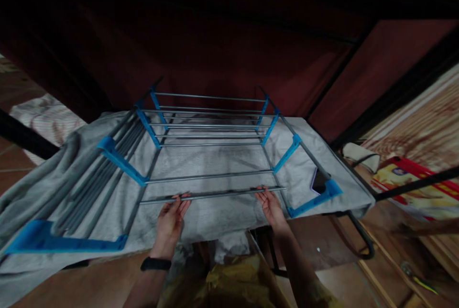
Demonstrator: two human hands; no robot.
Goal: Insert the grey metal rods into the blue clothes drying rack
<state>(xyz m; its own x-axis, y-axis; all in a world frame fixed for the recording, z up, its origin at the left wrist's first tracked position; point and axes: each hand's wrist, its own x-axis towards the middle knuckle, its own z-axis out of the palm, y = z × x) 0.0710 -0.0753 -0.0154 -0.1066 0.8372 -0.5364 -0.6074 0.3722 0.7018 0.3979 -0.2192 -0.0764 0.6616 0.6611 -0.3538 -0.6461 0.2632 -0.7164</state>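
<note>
A metal rack with grey rods and blue plastic connectors [122, 162] lies on a grey cloth [215, 212]. Both of my hands hold one loose grey rod [218, 194] at the near side of the rack. My left hand [172, 217] grips the rod left of centre, fingers curled over it, a black band on the wrist. My right hand [270, 205] grips the rod near its right end, close to a blue side bar [311, 202].
A phone [318, 181] lies on the cloth at the right. A dark red wall stands behind. A bundle of grey rods [93, 179] lies at the left. A colourful box [412, 183] and a black cable sit on the right. Brown floor lies below.
</note>
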